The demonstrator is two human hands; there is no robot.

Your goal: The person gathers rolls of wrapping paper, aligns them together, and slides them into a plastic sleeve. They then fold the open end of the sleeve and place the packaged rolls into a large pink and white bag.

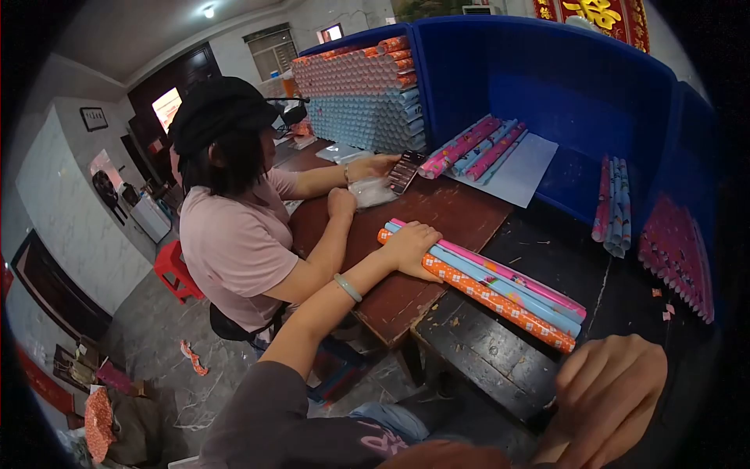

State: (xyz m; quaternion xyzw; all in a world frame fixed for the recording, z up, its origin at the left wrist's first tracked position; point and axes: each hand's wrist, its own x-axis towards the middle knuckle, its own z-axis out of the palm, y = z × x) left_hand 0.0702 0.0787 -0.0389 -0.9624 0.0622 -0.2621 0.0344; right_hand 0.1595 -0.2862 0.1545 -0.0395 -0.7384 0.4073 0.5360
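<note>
Across the rolls of wrapping paper point(508, 293), one orange with white flowers, one light blue and one pink, lies my left hand point(410, 248). Its fingers curve over the bundle near the far left end and hold it against the table. Close to the camera at lower right is my right hand point(613, 391), fingers curled inward, apart from the rolls. Its palm side is hidden, so whatever it may hold does not show. A pale bangle point(348, 288) circles my left wrist.
A co-worker point(238, 242) sits at left, holding a phone point(405, 172). Stacked rolls point(359, 94) stand behind. Blue panels point(578, 94) bound the table point(359, 289). More rolls point(473, 148) lie on white paper point(527, 172); others point(612, 205) and a pink stack point(676, 254) are at right.
</note>
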